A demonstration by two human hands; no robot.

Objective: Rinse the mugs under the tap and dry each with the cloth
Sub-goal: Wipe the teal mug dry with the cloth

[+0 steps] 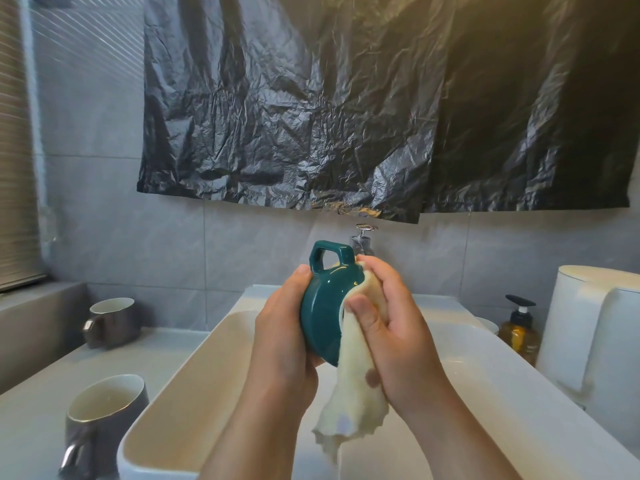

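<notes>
Above the white sink (194,386) I hold a dark green mug (323,306) on its side, its handle pointing up. My left hand (282,336) grips the mug's left side, thumb near the handle. My right hand (388,327) holds a cream cloth (349,386) and presses it against the mug's right side; the cloth's loose end hangs down over the basin. Two grey mugs stand upright on the counter at the left: one near (104,420), one farther back (112,322). The tap (363,239) shows just behind the green mug, mostly hidden by it.
An amber soap pump bottle (519,332) stands at the right of the sink, beside a white toilet tank (595,327). A black plastic sheet (346,109) hangs on the tiled wall above the tap. A window blind (15,168) is at far left.
</notes>
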